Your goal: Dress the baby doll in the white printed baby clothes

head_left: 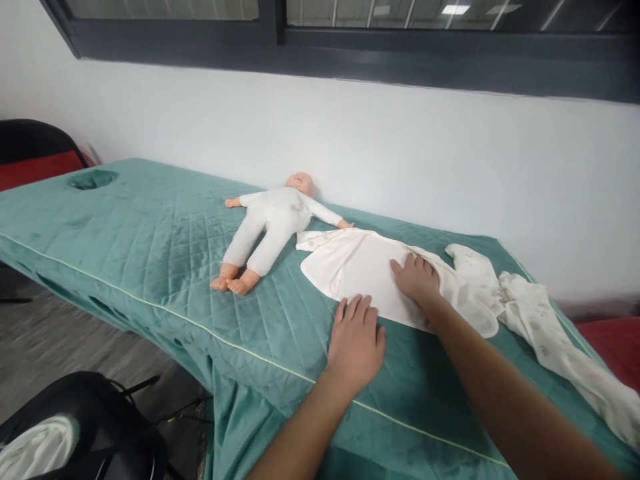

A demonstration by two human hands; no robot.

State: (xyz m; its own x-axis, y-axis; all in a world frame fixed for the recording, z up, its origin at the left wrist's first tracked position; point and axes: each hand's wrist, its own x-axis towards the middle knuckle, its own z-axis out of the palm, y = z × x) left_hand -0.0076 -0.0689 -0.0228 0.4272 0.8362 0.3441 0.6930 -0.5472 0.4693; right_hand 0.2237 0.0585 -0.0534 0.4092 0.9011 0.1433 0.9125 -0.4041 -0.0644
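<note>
A white baby garment (370,263) lies spread on the green quilted bed cover, with one sleeve pointing toward the doll. My left hand (354,340) rests palm down at the garment's near edge, fingers stretched out and fingertips at the cloth. On the garment's right part lies my right hand (416,277), its fingers apart and lightly bent over the fabric; part of the cloth under it is hidden. Left of the garment, a baby doll (280,210) in white lies on its back, its head near the wall and one hand by the garment's upper edge.
The green bed cover (175,267) has a face hole (93,179) at its left end. Patterned white cloth (545,327) lies bunched at the right. A black chair (85,427) with white material on it stands at the lower left. A wall and window frame (350,57) run behind.
</note>
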